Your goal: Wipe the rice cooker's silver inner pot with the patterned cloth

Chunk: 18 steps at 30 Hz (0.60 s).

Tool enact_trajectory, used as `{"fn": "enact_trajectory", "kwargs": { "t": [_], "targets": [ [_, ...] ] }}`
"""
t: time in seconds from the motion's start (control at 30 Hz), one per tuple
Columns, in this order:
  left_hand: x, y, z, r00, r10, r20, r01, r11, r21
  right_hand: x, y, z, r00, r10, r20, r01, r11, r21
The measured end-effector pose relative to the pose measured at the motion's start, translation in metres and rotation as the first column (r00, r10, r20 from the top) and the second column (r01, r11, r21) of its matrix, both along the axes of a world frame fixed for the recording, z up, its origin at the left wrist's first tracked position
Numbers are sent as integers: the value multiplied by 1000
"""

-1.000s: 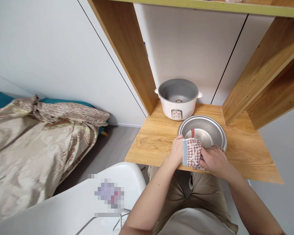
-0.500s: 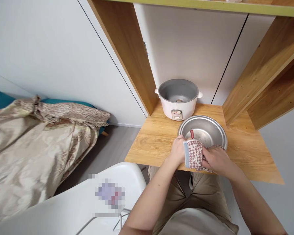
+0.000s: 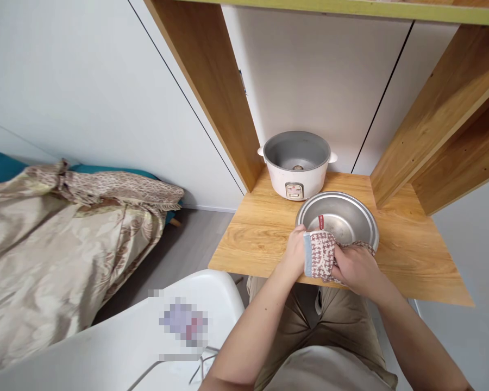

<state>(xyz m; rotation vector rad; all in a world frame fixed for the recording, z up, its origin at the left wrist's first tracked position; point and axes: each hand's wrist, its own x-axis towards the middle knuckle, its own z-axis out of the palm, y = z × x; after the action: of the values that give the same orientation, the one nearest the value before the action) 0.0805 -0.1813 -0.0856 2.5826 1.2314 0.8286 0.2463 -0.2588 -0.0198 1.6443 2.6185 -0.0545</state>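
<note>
A patterned red-brown and white cloth (image 3: 323, 255) with a pale blue edge and a small red tag is bunched between my hands, at the near rim of a round metal inner pot (image 3: 352, 212). My left hand (image 3: 295, 251) is closed at the cloth's blue-edged end, its fingers partly hidden by the fabric. My right hand (image 3: 356, 267) grips the cloth's other side, with the thumb pressed on it. Behind the pot stands a white rice cooker body (image 3: 275, 176), lidless, its grey inside and central heating spring showing.
The wooden shelf board (image 3: 244, 239) holds the pot and cooker. Upright wooden panels (image 3: 212, 98) flank it, and an upper shelf (image 3: 350, 10) crosses above. A white chair (image 3: 118, 347) with a blurred item stands at lower left, near a cloth-covered bed or sofa (image 3: 61, 233).
The cloth and my right hand have shifted very slightly left along the pot's near rim. The pot and rice cooker stay in place.
</note>
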Motion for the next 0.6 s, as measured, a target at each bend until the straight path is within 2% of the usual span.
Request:
{"fn": "enact_trajectory", "kwargs": {
  "t": [0.2, 0.4, 0.6],
  "targets": [
    [-2, 0, 4, 1000, -9, -18, 9, 1000, 0, 2, 1, 0, 1000, -9, 18, 10, 1000, -25],
    [-2, -6, 13, 999, -6, -46, 10, 995, 100, 17, 4, -1, 997, 72, -23, -73, 997, -35],
    [0, -3, 8, 1000, -7, 22, 6, 999, 40, 6, 2, 0, 1000, 11, 27, -10, 999, -32]
  ]
}}
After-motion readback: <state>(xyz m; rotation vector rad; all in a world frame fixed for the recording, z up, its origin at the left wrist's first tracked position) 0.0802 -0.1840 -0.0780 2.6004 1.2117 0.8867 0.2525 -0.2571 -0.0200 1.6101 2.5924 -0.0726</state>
